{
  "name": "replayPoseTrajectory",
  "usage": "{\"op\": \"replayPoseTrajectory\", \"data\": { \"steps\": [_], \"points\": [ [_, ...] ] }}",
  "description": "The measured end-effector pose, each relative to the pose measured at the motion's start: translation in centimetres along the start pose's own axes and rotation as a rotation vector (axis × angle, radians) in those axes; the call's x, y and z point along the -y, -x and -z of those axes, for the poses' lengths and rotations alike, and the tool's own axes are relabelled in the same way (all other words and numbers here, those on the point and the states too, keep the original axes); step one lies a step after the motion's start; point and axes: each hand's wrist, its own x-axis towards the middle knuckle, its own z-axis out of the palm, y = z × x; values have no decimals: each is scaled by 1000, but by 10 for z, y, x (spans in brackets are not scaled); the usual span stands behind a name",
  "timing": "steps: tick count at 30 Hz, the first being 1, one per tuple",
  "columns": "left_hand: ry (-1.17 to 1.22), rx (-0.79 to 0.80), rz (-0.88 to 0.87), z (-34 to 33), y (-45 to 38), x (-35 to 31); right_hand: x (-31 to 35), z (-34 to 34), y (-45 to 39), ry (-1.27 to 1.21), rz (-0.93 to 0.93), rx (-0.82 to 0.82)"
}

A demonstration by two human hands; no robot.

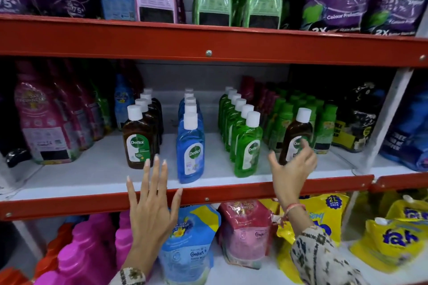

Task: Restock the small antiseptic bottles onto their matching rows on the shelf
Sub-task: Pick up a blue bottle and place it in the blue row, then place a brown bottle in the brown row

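The left hand point(151, 201) holds nothing: its fingers are spread flat and point up across the red front rail point(231, 192) of the middle shelf, the fingertips just in front of the foremost bottle of the brown Dettol row point(139, 139). The right hand point(293, 169) has its fingers around the lower body of a lone brown Dettol bottle point(297, 136), thumb on the left side and fingertips over the label; the grip looks loose, and how firmly it closes cannot be told because of blur. That bottle stands upright at the right of the white shelf board point(97, 169), well apart from its matching row.

On the far left of the middle shelf stand pink fabric-conditioner pouches point(44, 127). Next comes the brown row, white-capped and running back toward the shelf's rear wall. To its right, with a gap between, is the blue Dettol row point(190, 146), then another gap, then the green Dettol row point(245, 143). The held brown bottle is just beside the green row's front bottle, in front of a cluster of smaller green-capped bottles point(301, 118). Beyond those sit dark pouches point(356, 122). A patterned sleeve point(322, 259) covers the right forearm.
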Motion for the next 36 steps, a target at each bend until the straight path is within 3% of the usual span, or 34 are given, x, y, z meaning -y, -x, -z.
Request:
{"op": "replayPoseTrajectory", "data": {
  "steps": [3, 8, 16, 22, 28, 36],
  "points": [
    [-2, 11, 41, -2, 0, -2, -13, 1, -28, 105, -119, 34],
    [-7, -4, 58, -5, 1, -2, -29, -4, -58, 128, -152, 69],
    [-37, -15, 29, -1, 6, 0, -36, -3, -59, 33, -105, -6],
    [-46, 16, 28, 1, 11, 13, -2, 16, -25, -102, -21, -76],
    [-26, 23, 27, 8, 11, 42, 78, 13, 48, -279, 71, 140],
    [-42, 43, 52, 23, 0, 126, 154, -54, 139, -412, 168, 349]
  ]
}}
